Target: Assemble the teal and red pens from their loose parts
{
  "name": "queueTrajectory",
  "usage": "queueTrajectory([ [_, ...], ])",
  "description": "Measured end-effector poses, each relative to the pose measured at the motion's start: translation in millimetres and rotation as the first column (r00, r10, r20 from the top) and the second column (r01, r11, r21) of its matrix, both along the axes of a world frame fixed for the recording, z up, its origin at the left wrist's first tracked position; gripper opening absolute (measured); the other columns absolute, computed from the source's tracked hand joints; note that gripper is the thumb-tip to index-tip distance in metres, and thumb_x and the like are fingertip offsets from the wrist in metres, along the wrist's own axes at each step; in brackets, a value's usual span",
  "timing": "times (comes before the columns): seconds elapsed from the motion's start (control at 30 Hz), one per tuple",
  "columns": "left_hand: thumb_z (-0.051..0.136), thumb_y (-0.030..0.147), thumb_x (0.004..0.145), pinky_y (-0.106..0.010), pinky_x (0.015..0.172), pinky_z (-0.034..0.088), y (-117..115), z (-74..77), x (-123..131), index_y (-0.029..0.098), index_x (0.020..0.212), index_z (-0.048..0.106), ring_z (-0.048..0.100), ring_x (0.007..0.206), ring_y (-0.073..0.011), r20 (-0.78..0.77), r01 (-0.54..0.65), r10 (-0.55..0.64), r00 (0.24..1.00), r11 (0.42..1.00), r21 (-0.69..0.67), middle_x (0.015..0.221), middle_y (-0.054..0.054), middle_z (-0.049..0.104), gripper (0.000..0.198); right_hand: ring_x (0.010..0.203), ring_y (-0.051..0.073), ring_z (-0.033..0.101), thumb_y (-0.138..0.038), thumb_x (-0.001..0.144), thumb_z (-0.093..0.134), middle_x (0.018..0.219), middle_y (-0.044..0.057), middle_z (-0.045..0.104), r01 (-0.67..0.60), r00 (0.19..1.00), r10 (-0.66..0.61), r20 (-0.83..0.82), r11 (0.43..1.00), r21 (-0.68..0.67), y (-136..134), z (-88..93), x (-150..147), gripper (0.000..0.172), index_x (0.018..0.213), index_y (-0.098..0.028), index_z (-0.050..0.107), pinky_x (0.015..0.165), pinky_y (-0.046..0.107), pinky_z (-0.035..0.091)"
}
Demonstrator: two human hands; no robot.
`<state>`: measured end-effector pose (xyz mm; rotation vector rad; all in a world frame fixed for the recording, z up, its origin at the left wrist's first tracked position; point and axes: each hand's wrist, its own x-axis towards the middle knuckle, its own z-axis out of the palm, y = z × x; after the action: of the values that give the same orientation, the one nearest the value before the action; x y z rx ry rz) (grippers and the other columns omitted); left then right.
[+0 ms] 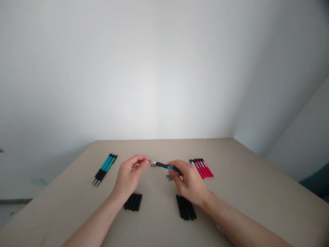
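Note:
My right hand is closed around a teal and black pen, whose bare tip points left. The fingertips of my left hand pinch a small metal ring-like piece, just left of the pen's tip and apart from it. Below the pen, several small metal pen tips lie on the table. A cluster of small grey parts rests beside my right fingers, partly hidden by them.
Assembled teal and black pens lie at the left of the table. Pink barrels sit at the right. Short black grips and longer black tubes lie nearer me, partly behind my arms. A wall stands behind.

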<state>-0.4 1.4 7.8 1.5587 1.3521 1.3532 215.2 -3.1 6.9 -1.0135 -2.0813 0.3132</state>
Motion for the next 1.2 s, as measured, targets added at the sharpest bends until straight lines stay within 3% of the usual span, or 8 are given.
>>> queueTrajectory([
  [0.17, 0.061, 0.040, 0.081, -0.026, 0.068, 0.046, -1.1, -2.1, -0.8, 0.016, 0.088, 0.067, 0.063, 0.080, -0.0189, -0.037, 0.026, -0.026, 0.999, 1.000, -0.007, 0.086, -0.004, 0.071, 0.026, 0.079, 0.018, 0.061, -0.016, 0.087, 0.050, 0.088, 0.005, 0.067, 0.005, 1.000, -0.005, 0.024, 1.000, -0.007, 0.9, 0.1, -1.1, 0.018, 0.100, -0.019, 0.062, 0.066, 0.027, 0.045],
  [0.3, 0.060, 0.039, 0.082, -0.026, 0.065, 0.043, -1.5, -1.9, -2.2, 0.018, 0.088, 0.069, 0.061, 0.074, -0.0168, -0.168, 0.047, -0.047, 0.985, 0.999, -0.004, 0.084, -0.003, 0.072, 0.024, 0.071, 0.016, 0.058, -0.017, 0.087, 0.052, 0.085, 0.005, 0.064, 0.012, 0.998, -0.011, 0.064, 1.000, -0.005, 1.3, 0.0, -2.1, 0.018, 0.100, -0.020, 0.064, 0.062, 0.026, 0.043],
  [0.47, 0.058, 0.038, 0.082, -0.025, 0.061, 0.040, -3.2, 1.4, -2.2, 0.019, 0.087, 0.071, 0.054, 0.065, -0.0145, -0.292, 0.053, -0.048, 0.955, 0.999, 0.009, 0.080, -0.001, 0.071, 0.023, 0.075, 0.016, 0.058, -0.016, 0.087, 0.053, 0.087, 0.005, 0.062, 0.005, 0.998, -0.006, 0.057, 1.000, 0.012, 1.8, 0.1, -4.1, 0.019, 0.101, -0.021, 0.064, 0.068, 0.027, 0.044],
  [0.63, 0.058, 0.036, 0.081, -0.025, 0.060, 0.040, -2.8, 1.5, -1.9, 0.020, 0.085, 0.072, 0.050, 0.061, -0.0139, -0.314, 0.060, -0.044, 0.948, 0.997, 0.041, 0.076, -0.001, 0.069, 0.022, 0.077, 0.017, 0.058, -0.016, 0.086, 0.054, 0.085, 0.005, 0.064, -0.003, 0.999, 0.001, 0.044, 0.999, 0.041, 0.9, 1.5, -4.9, 0.012, 0.094, -0.019, 0.063, 0.068, 0.027, 0.044],
  [0.8, 0.058, 0.032, 0.081, -0.026, 0.065, 0.040, -2.2, 0.0, -2.8, 0.021, 0.086, 0.071, 0.051, 0.066, -0.0143, -0.325, 0.087, -0.064, 0.944, 0.994, 0.058, 0.081, -0.001, 0.069, 0.018, 0.073, 0.017, 0.058, -0.017, 0.089, 0.049, 0.082, 0.006, 0.064, -0.018, 0.996, 0.015, 0.088, 0.999, 0.036, 1.4, 0.7, -4.8, 0.016, 0.095, -0.018, 0.064, 0.066, 0.027, 0.044],
  [1.03, 0.061, 0.031, 0.079, -0.025, 0.065, 0.041, -2.7, 0.5, -2.8, 0.021, 0.090, 0.071, 0.052, 0.068, -0.0147, -0.299, 0.087, -0.072, 0.952, 0.996, 0.035, 0.077, -0.001, 0.066, 0.018, 0.075, 0.016, 0.059, -0.018, 0.084, 0.057, 0.087, 0.004, 0.065, 0.011, 0.998, -0.010, 0.066, 1.000, -0.021, 1.8, 1.1, -5.3, 0.010, 0.094, -0.020, 0.060, 0.068, 0.027, 0.045],
  [1.2, 0.061, 0.033, 0.078, -0.026, 0.064, 0.041, -2.4, 0.8, -2.7, 0.020, 0.088, 0.072, 0.051, 0.066, -0.0146, -0.323, 0.078, -0.067, 0.944, 0.997, 0.023, 0.074, -0.001, 0.065, 0.019, 0.072, 0.016, 0.058, -0.020, 0.089, 0.053, 0.084, 0.004, 0.063, -0.024, 0.996, 0.024, 0.087, 1.000, -0.002, 1.3, 1.0, -4.8, 0.010, 0.094, -0.019, 0.062, 0.066, 0.026, 0.043],
])
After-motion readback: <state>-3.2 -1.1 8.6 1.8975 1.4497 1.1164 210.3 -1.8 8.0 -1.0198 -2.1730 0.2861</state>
